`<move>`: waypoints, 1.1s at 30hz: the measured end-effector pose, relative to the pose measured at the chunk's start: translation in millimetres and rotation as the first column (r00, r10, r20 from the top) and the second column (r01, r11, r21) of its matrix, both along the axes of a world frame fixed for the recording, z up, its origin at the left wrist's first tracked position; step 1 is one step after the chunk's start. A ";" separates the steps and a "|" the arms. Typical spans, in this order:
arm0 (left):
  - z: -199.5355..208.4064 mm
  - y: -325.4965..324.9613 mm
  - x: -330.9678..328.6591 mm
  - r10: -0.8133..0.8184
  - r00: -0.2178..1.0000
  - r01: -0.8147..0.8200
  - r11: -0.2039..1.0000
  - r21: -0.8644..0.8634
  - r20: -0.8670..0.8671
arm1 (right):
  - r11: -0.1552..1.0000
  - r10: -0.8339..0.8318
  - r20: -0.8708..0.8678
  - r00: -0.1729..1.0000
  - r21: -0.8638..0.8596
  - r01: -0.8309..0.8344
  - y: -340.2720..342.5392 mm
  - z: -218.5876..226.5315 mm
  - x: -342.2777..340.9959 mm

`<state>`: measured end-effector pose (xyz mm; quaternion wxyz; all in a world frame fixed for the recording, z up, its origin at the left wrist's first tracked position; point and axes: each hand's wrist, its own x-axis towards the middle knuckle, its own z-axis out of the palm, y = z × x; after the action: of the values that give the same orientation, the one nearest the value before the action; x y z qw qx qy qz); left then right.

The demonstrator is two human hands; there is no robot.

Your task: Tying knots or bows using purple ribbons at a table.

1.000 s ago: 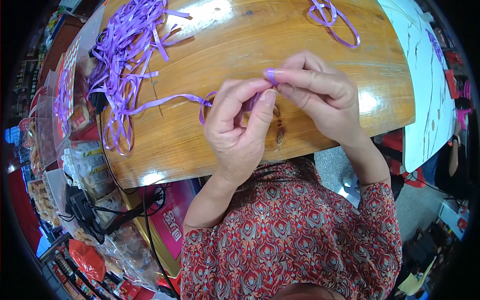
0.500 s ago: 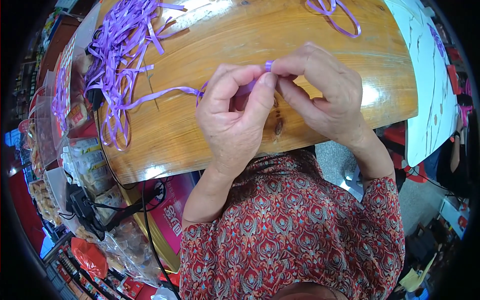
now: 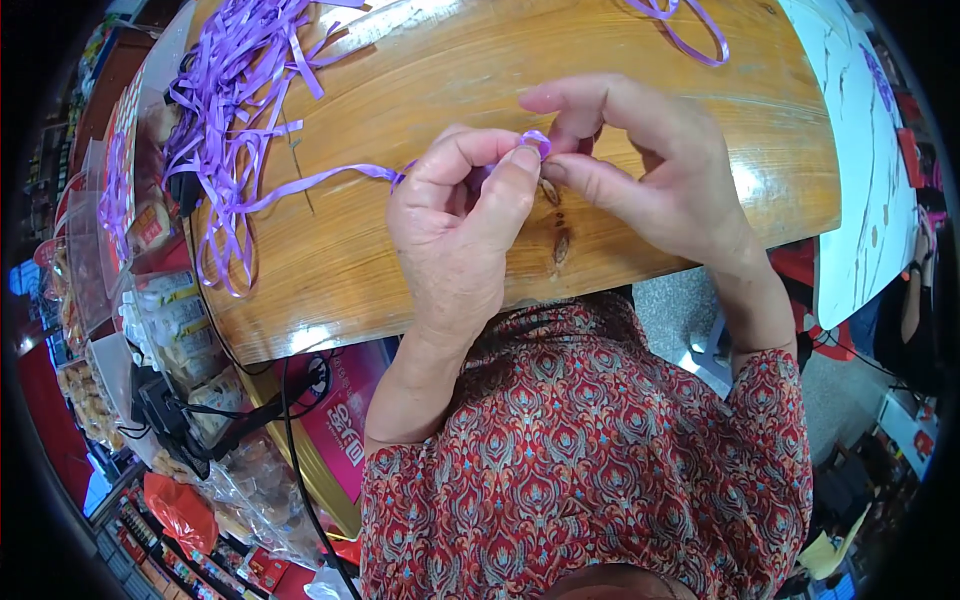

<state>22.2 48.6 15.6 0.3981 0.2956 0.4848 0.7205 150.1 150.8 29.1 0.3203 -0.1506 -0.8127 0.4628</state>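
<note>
The left hand (image 3: 460,225) comes up over the near edge of the wooden tabletop (image 3: 330,265), its wrist straight and its fingers curled inward. Its thumb and forefinger pinch a narrow purple ribbon (image 3: 537,141), which forms a small loop just past the thumb tip. The right hand (image 3: 665,180) faces it from the other side, palm turned inward. Its forefinger stretches out above the loop, well apart from the thumb, while the thumb tip points at the ribbon just beside the left thumb. Whether the curled fingers behind grip the ribbon, I cannot tell. Both forearms slant upward from short patterned sleeves.

From behind the left hand, the ribbon runs left across the wood to a tangled purple pile (image 3: 235,90) at the far left. Another ribbon loop (image 3: 690,38) lies near the far edge, toward the right.

Below the tabletop's left corner, a pink panel (image 3: 335,430) bears large white lettering, set sideways. The white packages (image 3: 178,315) left of the tabletop carry printed labels, too small to read.
</note>
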 end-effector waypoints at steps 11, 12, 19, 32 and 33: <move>18.5 -4.0 -22.3 -0.167 0.982 0.150 0.974 -0.171 -0.092 | 0.410 0.286 0.002 0.958 0.904 -0.124 31.3 22.6 -14.3; 18.8 -4.7 -23.9 -0.163 0.982 0.145 0.974 -0.174 -0.093 | 0.397 0.311 0.005 0.950 0.908 -0.135 34.0 24.6 -15.8; 22.7 -6.3 -22.4 -0.085 0.996 0.077 0.976 -0.205 -0.031 | 0.734 0.147 0.073 0.986 0.661 -0.158 25.9 70.7 -8.7; 3.0 0.7 -6.8 0.160 0.977 -0.168 0.985 -0.045 -0.139 | 0.967 0.003 -0.086 0.996 0.253 0.019 7.9 11.3 -17.1; 3.4 0.3 -5.7 0.160 0.977 -0.168 0.985 -0.045 -0.138 | 0.976 -0.010 -0.087 0.996 0.216 0.028 7.3 9.9 -19.3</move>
<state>16.5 49.0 19.1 0.3119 0.2910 0.5533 0.7155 130.7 158.1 39.0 0.3736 -0.1027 -0.8425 0.3743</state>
